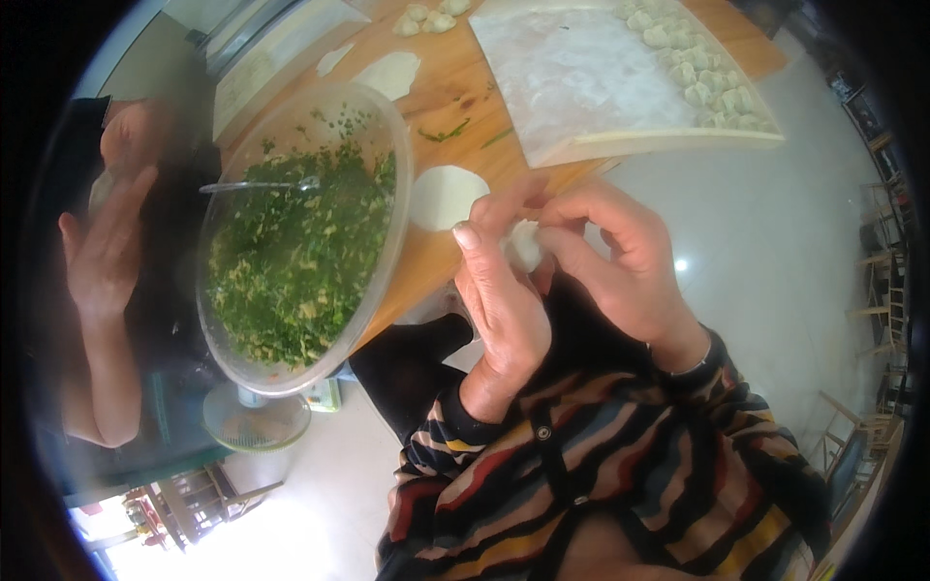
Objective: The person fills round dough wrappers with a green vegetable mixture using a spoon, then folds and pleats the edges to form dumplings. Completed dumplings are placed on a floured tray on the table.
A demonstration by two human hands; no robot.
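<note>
A small white dough dumpling (524, 247) is held between my two hands over the table's near edge. My left hand (505, 290) cups it from the left, with the thumb raised. My right hand (617, 254) pinches its edge from the right with thumb and fingers. Just left of my hands, a round dough wrapper (449, 197) lies flat on the wooden table. Beside it stands a large clear plastic bowl (402, 152) of chopped green filling (305, 261), with a metal spoon (254, 187) resting in it.
A floured tray (581, 80) at the back holds rows of dumplings (705, 80). More dumplings (430, 18) and a flat dough piece (389, 75) lie on the wooden table (450, 109). At the left, another person's hands (109, 254) hold pale dough. A fan (256, 421) stands below the bowl.
</note>
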